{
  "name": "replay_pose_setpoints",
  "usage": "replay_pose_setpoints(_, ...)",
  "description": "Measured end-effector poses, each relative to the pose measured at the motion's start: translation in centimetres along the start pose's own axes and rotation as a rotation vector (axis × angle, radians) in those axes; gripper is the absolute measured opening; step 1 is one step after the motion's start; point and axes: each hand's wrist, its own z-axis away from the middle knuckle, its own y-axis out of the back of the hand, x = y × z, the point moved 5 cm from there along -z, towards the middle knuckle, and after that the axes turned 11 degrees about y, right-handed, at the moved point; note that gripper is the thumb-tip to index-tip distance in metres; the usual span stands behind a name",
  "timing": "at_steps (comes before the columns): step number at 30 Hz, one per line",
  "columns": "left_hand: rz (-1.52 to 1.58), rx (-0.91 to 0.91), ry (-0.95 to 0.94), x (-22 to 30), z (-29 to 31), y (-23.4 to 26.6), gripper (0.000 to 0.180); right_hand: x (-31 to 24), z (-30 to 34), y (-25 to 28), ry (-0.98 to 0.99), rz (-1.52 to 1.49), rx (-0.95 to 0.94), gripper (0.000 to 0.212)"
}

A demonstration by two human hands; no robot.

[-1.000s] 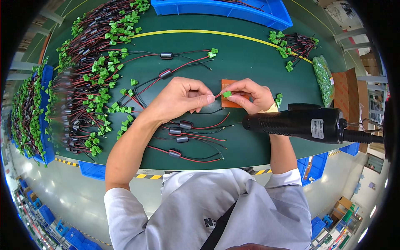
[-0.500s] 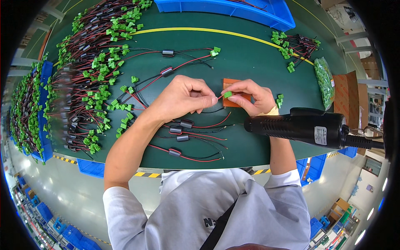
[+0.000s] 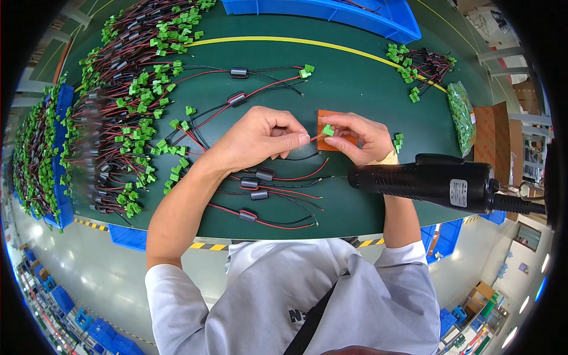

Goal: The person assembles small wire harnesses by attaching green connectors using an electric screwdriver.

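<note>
My left hand (image 3: 266, 137) pinches a red wire (image 3: 314, 138) between thumb and forefinger, its end pointing to the right. Facing it, my right hand (image 3: 362, 139) grips a small green terminal connector (image 3: 328, 130) between thumb and fingertips. Wire end and connector are close together; whether they touch I cannot make out. Both hands are over an orange-brown block (image 3: 330, 116) on the green table. Below my left hand lie several red-and-black wire leads with black cylinders (image 3: 258, 194). Two more leads with a black cylinder (image 3: 236, 99) lie beyond it.
A black electric screwdriver (image 3: 426, 183) hangs over my right forearm. Heaped leads with green connectors (image 3: 133, 112) cover the table's left side. A blue tray (image 3: 331, 15) stands at the back. To the right are loose green connectors (image 3: 398, 142) and a bag of green connectors (image 3: 461, 118).
The green connector in my right hand has moved slightly right and up, and is turned differently. My left hand has barely moved.
</note>
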Motion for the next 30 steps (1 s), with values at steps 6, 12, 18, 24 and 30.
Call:
replay_pose_setpoints(6,0.025,-0.003,-0.002,0.2,0.1,-0.1,0.011,0.0,0.2,0.2,0.159,0.317,-0.06,0.026)
replay_pose_setpoints(12,0.038,-0.016,-0.038,0.4,0.2,-0.3,0.009,-0.6,0.0,-0.1,0.229,0.374,-0.077,0.027)
replay_pose_setpoints(18,0.037,-0.02,-0.021,0.4,0.3,-0.3,0.008,-1.0,-0.3,-0.4,0.243,0.364,-0.096,0.024)
replay_pose_setpoints(24,-0.009,-0.044,-0.038,0.4,0.2,-0.5,0.01,-1.4,-0.3,-0.5,0.314,0.38,-0.072,0.029)
replay_pose_setpoints(30,0.026,-0.058,0.013,0.2,0.0,-0.4,0.014,-2.0,-0.2,-0.8,0.369,0.442,-0.079,0.034)
